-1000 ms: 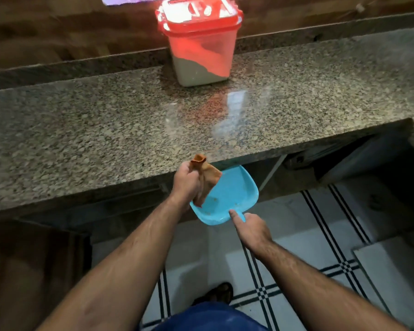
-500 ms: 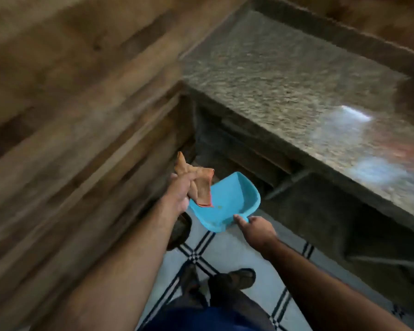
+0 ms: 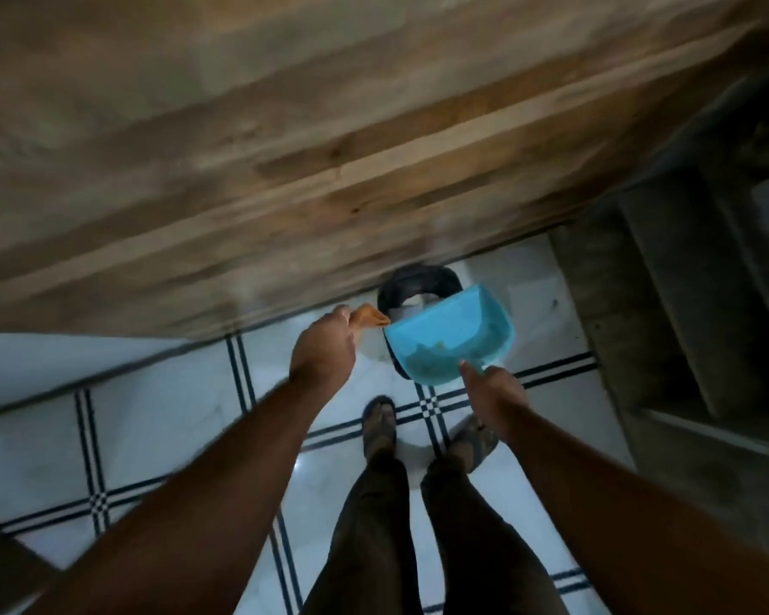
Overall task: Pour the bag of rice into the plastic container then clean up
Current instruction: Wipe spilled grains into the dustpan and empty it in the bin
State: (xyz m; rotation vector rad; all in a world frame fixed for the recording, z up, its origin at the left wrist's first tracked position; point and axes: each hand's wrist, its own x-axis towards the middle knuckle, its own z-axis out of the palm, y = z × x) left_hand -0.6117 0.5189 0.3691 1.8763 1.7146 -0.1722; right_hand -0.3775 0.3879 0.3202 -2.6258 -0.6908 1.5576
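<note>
A blue plastic dustpan (image 3: 451, 344) with some small debris in it is held by its handle in my right hand (image 3: 491, 392). It hovers over a round black bin (image 3: 414, 284) on the floor. My left hand (image 3: 325, 348) grips a crumpled brown cloth or paper (image 3: 369, 316) next to the dustpan's left edge. The plastic container is out of view.
A wooden cabinet front (image 3: 285, 148) fills the upper part of the view, close behind the bin. Dark shelving (image 3: 693, 330) stands at the right. The floor (image 3: 152, 415) is white tile with dark lines. My feet in sandals (image 3: 380, 421) stand just below the dustpan.
The view swung left and down, away from the granite counter and red container. Both hands carried the dustpan and brown piece over to the black bin on the floor.
</note>
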